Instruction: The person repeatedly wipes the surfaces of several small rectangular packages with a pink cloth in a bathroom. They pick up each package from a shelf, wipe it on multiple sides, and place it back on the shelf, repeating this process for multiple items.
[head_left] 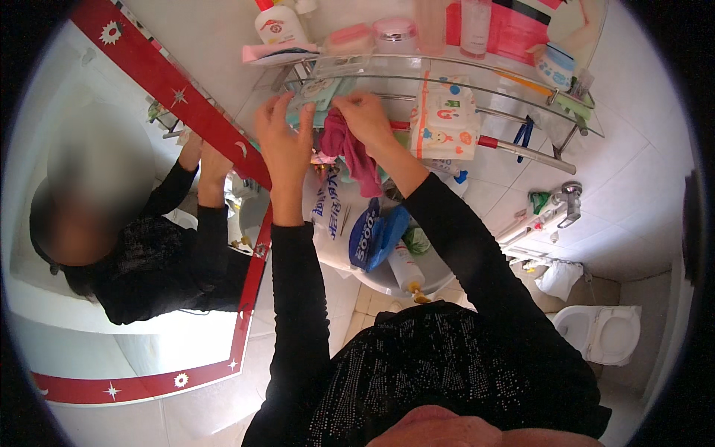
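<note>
Up at the glass shelf, my left hand (287, 138) has its fingers spread beside a pale green packet (322, 91); whether the fingertips touch it is hard to make out. Just right of it, my right hand (365, 121) has its fingers closed at the top of a crumpled maroon cloth (350, 158), which hangs down below the shelf. The pale green packet lies behind both hands, partly covered by them. Under the cloth bulges a white plastic bag (333, 216) with blue print.
Bottles and jars, including a pink-lidded jar (395, 35), line the upper shelf (447, 61). A patterned white pack (445, 119) hangs at the rail. Beneath sits a basin (441, 280) with a white tube (406, 268). A red-framed mirror (179, 97) stands left, a toilet (614, 335) lower right.
</note>
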`<state>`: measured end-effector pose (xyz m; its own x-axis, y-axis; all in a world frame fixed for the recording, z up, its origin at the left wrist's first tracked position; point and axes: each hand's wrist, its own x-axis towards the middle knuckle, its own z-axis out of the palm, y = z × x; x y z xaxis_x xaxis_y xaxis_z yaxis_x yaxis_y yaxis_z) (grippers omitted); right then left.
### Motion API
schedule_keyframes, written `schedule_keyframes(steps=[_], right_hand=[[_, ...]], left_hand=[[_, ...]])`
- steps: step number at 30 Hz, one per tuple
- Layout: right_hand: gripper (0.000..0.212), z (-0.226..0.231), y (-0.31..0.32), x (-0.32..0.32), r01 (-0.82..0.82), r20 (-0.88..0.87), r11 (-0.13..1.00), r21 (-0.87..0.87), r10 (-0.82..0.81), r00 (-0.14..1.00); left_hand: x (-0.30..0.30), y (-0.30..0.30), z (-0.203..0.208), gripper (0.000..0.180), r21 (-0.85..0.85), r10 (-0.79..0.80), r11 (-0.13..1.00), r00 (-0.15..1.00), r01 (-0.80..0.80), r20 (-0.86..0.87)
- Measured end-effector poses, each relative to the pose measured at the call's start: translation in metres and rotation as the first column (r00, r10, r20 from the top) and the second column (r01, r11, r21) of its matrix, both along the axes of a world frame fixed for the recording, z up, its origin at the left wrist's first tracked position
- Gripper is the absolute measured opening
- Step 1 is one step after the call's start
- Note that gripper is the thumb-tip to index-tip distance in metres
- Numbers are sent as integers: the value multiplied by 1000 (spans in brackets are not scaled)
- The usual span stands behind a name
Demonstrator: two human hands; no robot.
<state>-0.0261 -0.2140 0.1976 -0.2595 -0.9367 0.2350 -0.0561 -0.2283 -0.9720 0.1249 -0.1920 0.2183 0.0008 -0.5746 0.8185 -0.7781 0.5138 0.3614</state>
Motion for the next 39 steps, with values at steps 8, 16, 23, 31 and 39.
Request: schedule_keyframes(steps=[8, 16, 23, 31, 39], right_hand=[[50, -30, -7, -3, 61, -49, 982, -178, -70, 996], [51, -23, 10, -11, 70, -140, 975, -209, -101, 985], [30, -72, 146, -40, -565, -211, 821, 85, 569, 795], [35, -249, 264, -197, -201, -360, 831, 518, 425, 831], [73, -291, 283, -272, 257, -303, 680, 687, -53, 952]], left_hand=[[0, -7, -17, 32, 26, -116, 993, 993, 117, -25], [9, 5, -10, 38, 115, -281, 954, 959, 276, 34], [23, -1, -2, 38, -23, -203, 974, 917, 224, 343], [21, -27, -22, 26, -124, -207, 957, 918, 262, 339], [-24, 99, -100, 29, -209, -172, 970, 956, 122, -239]])
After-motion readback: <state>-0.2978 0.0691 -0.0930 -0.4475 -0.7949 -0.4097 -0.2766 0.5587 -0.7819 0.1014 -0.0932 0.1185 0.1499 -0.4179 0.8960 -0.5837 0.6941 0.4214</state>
